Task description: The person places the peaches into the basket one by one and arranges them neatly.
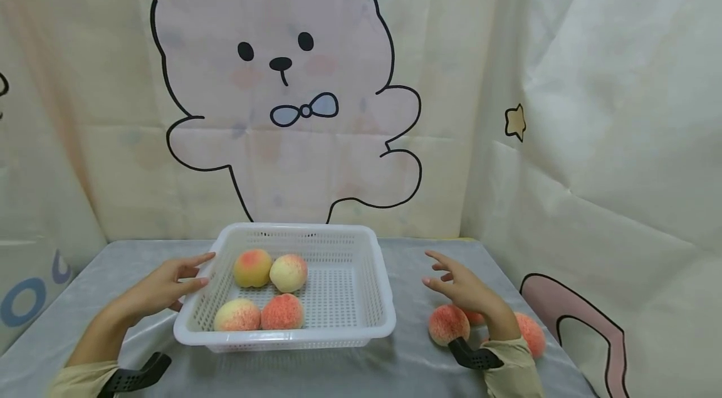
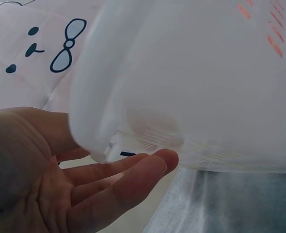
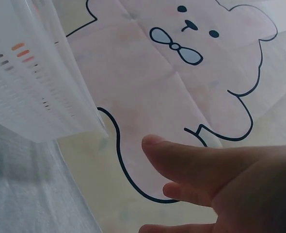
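Note:
A white plastic basket (image 1: 344, 340) stands on the table with several peaches inside, among them a yellowish peach (image 1: 252, 268) and a redder peach (image 1: 283, 312) near its front wall. My left hand (image 1: 163, 285) is at the basket's left side, fingertips right at the rim. In the left wrist view its fingers (image 2: 128, 189) reach out loosely beside the basket wall (image 2: 191, 87). My right hand (image 1: 459, 285) hovers to the right of the basket, apart from it, fingers relaxed and holding nothing. Below that hand lies a red peach (image 1: 448, 324), with others partly hidden by the wrist.
A grey cloth covers the table (image 1: 414, 298). Another peach (image 1: 531, 334) lies near the table's right edge, beside the sleeve. Behind the table hangs a curtain (image 1: 440, 153) with a cartoon bear, and further curtain panels close off both sides.

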